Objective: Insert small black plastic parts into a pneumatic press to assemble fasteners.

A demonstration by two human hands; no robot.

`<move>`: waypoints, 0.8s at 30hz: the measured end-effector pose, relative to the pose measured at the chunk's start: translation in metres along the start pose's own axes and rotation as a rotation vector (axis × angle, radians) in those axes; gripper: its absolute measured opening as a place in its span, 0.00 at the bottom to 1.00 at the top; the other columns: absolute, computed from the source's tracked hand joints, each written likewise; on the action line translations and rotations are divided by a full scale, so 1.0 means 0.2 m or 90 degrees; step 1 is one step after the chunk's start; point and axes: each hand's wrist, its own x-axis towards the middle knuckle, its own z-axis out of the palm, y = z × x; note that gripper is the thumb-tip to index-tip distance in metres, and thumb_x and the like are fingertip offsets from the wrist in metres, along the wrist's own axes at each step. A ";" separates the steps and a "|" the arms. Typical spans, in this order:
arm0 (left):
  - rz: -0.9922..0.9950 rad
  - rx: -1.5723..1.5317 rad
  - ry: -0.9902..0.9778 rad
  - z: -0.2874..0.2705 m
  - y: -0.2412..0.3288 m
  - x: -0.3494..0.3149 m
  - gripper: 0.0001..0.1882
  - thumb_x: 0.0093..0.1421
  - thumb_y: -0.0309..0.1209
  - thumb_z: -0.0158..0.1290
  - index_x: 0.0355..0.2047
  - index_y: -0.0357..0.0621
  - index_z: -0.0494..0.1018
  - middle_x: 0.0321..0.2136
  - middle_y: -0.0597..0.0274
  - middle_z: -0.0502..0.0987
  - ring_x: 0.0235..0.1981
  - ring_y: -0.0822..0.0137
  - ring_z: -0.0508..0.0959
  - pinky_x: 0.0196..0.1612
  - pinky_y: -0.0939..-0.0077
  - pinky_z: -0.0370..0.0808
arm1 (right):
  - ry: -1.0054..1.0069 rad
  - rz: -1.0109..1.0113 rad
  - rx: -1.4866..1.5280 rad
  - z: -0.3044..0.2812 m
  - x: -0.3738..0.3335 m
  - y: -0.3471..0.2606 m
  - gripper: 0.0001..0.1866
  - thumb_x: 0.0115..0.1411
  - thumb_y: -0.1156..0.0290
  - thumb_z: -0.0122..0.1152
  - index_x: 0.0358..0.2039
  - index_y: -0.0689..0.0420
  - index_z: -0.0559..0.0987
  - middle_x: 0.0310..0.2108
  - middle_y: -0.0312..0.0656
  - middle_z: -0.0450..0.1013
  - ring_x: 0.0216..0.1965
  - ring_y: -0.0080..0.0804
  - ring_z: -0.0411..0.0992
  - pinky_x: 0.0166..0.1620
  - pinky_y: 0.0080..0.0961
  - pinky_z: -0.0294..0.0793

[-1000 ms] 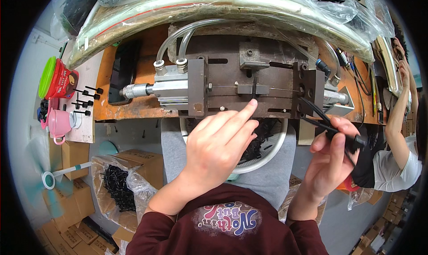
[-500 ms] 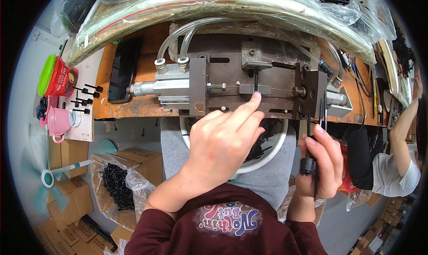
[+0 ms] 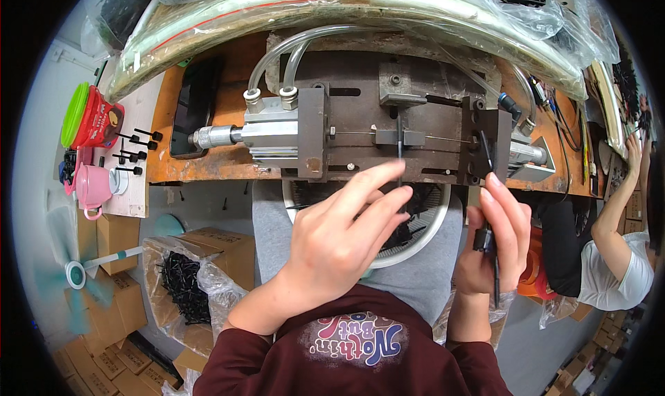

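My left hand [image 3: 339,223] is at the front of a small metal fixture block [image 3: 402,138], its index and middle fingers stretched out and apart. A thin black rod [image 3: 400,129] stands across this block and reaches down, slightly blurred, past the index fingertip. My right hand [image 3: 502,243], right of the fixture, is closed on thin black rods [image 3: 485,150], one with a black knob-like head [image 3: 483,240]; how many is hidden. On either side of the block, a left air cylinder [image 3: 273,136] and a right air cylinder [image 3: 526,153] point inward with thin pins.
A white basket [image 3: 415,247] with black parts sits on my lap. Clear air hoses [image 3: 273,53] arch over the bench. A phone [image 3: 194,108] and black knobbed rods [image 3: 135,153] lie left. A fan [image 3: 75,275] and an open box of black parts [image 3: 183,285] stand lower left. A co-worker [image 3: 613,264] sits right.
My left fingertips have drawn back from the block toward me, and the black rod reaches further toward me. The cylinder nuts have pulled outward. My right hand has tilted its rods.
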 end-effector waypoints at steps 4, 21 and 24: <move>0.006 0.154 -0.063 0.02 0.00 0.01 0.14 0.47 0.28 0.66 0.37 0.43 0.81 0.48 0.57 0.80 0.26 0.68 0.81 0.28 0.80 0.75 | -0.007 0.025 0.003 -0.01 -0.01 -0.02 0.18 0.49 0.83 0.70 0.42 0.57 0.82 0.47 0.45 0.76 0.37 0.35 0.74 0.38 0.25 0.74; -0.021 -0.336 -0.075 -0.03 0.08 0.03 0.18 0.44 0.24 0.71 0.37 0.38 0.80 0.35 0.54 0.82 0.31 0.65 0.82 0.31 0.77 0.79 | -0.053 -0.127 -0.073 0.02 -0.04 -0.05 0.20 0.41 0.80 0.67 0.39 0.66 0.84 0.45 0.48 0.73 0.34 0.37 0.75 0.33 0.25 0.78; 0.002 -0.263 -0.019 -0.03 0.07 0.01 0.19 0.43 0.24 0.70 0.38 0.38 0.80 0.34 0.55 0.81 0.31 0.65 0.82 0.31 0.77 0.79 | -0.046 -0.142 -0.050 0.05 -0.03 -0.05 0.20 0.42 0.80 0.67 0.40 0.66 0.84 0.45 0.48 0.74 0.35 0.37 0.76 0.33 0.25 0.79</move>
